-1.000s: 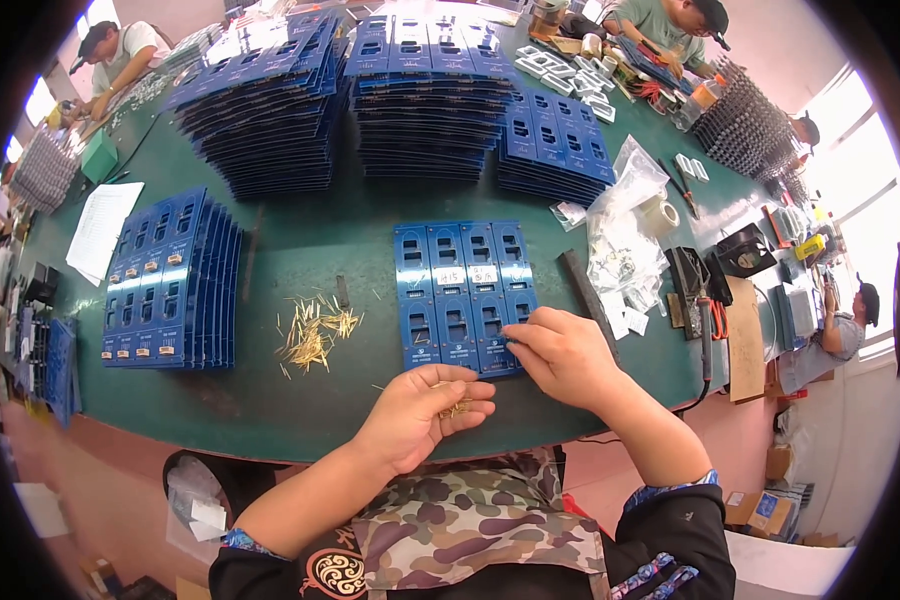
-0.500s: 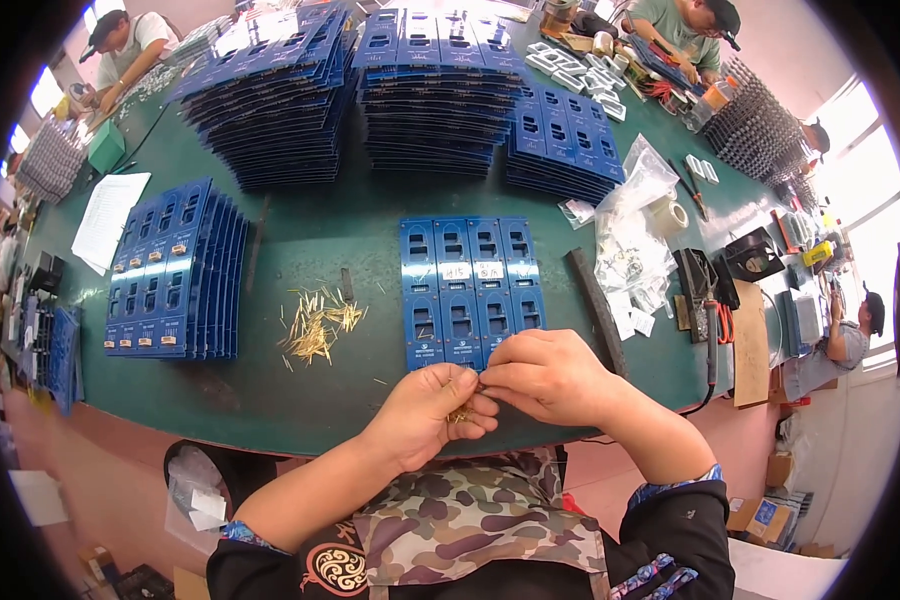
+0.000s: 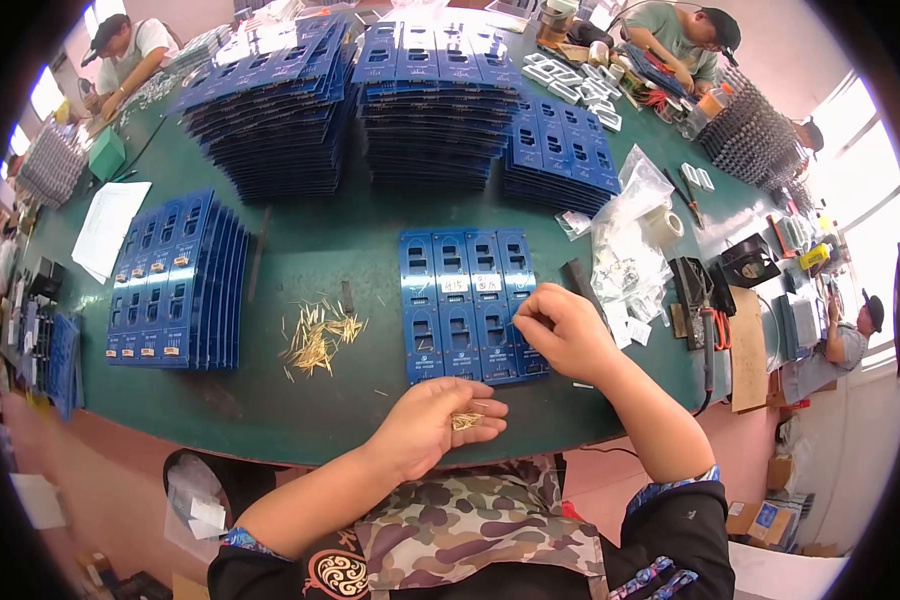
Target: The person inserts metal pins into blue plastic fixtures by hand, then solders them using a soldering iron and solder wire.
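My left hand cups gold pins; right hand, fingers pinched, works the blue panel. Loose pins remain on desk: far from finished.

Labels and packaging on a green worktable.
Two small white labels sit mid-panel on the blue board at centre; crumpled clear plastic bags lie at three o'clock; cardboard boxes at five o'clock.

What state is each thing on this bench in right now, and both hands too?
left hand: palm up, cupping small brass pins
right hand: fingers pinched, over the blue panel
blue panel: flat on the green table
loose brass pins: scattered in a heap
blue stacks: piled high
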`<state>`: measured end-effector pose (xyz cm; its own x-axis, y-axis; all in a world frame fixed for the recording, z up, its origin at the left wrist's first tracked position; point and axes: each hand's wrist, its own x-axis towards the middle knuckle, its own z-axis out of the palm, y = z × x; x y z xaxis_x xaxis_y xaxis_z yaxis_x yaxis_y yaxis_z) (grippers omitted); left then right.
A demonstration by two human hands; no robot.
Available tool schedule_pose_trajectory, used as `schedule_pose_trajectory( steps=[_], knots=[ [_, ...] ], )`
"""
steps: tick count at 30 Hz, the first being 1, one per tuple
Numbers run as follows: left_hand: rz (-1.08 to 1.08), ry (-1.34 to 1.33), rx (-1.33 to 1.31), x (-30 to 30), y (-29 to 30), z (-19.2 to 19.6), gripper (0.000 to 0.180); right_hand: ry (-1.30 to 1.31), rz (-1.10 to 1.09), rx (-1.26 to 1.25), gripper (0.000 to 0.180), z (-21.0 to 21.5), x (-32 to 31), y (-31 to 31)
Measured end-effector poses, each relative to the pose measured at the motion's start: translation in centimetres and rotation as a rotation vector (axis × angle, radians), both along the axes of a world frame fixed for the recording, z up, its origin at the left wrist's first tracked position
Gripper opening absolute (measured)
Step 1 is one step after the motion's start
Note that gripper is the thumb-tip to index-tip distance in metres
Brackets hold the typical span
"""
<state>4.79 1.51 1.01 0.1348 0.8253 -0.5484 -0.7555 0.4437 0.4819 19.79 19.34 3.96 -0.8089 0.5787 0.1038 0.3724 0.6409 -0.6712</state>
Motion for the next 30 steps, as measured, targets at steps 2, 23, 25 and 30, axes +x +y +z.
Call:
schedule_pose_trajectory(
  steps=[2, 23, 25, 30],
  knots=[
    [-0.004, -0.006, -0.001, -0.1, -0.1, 0.0, 0.028, -0.017, 0.005, 0.0, 0.011, -0.2, -0.2, 0.2],
    [-0.042, 0.05, 0.022, -0.5, -0.4, -0.6, 0.047, -0.08, 0.136, 0.382, 0.009, -0.9, -1.1, -0.4],
    [-0.029, 0.036, 0.02, -0.5, -0.2, -0.5, 0.049, -0.075, 0.144, 0.411, 0.01, -0.9, -1.1, -0.4],
    [-0.016, 0.028, 0.014, -0.5, -0.3, -0.4, 0.049, -0.113, 0.149, 0.437, 0.005, -0.7, -1.1, -0.4]
  ],
)
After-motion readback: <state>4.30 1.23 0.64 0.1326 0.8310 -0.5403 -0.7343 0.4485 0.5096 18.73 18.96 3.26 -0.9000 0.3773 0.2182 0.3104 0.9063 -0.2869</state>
